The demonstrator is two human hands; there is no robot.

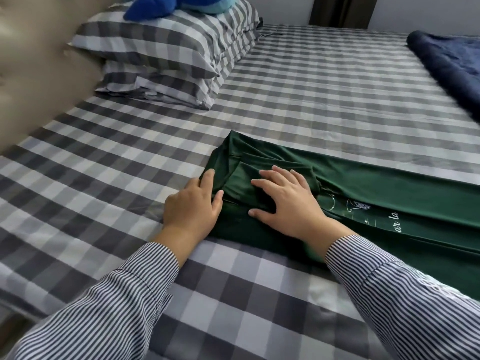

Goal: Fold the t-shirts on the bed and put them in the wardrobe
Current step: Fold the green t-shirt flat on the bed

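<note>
Striped blue-and-white shirt sleeves fill the lower corners of the frame, cut off by the bottom edge. From them the left hand reaches to the left end of the dark green t-shirt, its thumb and forefinger pinching a fold of the cloth there; the remaining fingers are hidden under the hand. The right hand lies flat on the bunched cloth with fingers spread, pressing down and gripping nothing. This t-shirt lies as a long strip across the centre right of the grey-and-white checked bed sheet and runs out of the frame at right, so its far end is unseen; a white print on it is only partly readable. Bare sheet stretches behind and to the left of the shirt. Upper left hold two checked pillows with a blue plush toy, cropped by the top edge. A dark blue blanket sits upper right, also cropped.
</note>
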